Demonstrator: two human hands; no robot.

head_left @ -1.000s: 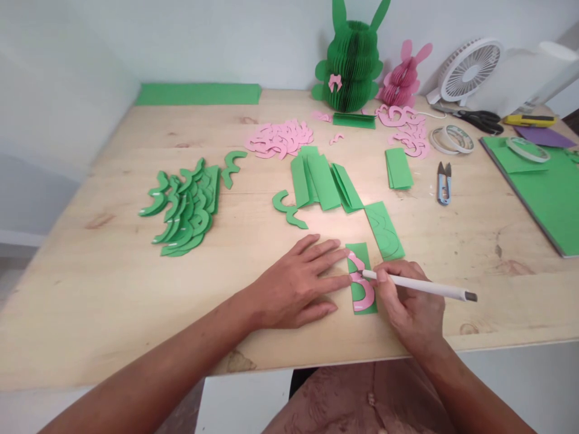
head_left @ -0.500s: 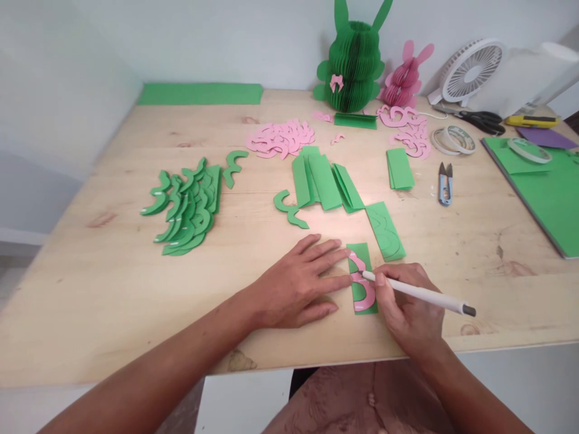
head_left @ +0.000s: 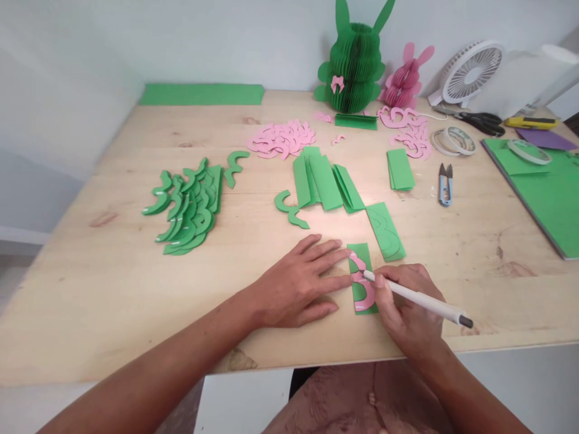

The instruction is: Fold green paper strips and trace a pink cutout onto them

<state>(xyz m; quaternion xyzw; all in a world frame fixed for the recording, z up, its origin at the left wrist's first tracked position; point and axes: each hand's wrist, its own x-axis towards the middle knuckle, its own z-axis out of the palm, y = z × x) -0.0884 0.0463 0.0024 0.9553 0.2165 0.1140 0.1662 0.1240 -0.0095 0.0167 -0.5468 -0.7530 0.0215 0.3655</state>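
The left hand [head_left: 298, 286] lies flat on the worktop [head_left: 113, 289] near its front edge, fingers spread and holding nothing. The fingertips press on the left side of a curvy pink cut-out [head_left: 362, 280] that sits on top of a small green strip [head_left: 360, 250]. That looks like the reason for the flat palm: it pins both layers so they can't skid under the pen. The right hand [head_left: 407, 313] has its grip closed around a white pen [head_left: 420, 298], held low and slanted, with the tip right against the cut-out's edge. That's probably so the line hugs the outline. Just behind sits a second strip [head_left: 384, 232] with a curvy line already drawn on it, and further back are the folded strips [head_left: 323, 181]. The green shapes [head_left: 187, 208] are piled off to the left, well apart from the hands, likely just to stay out of the way.
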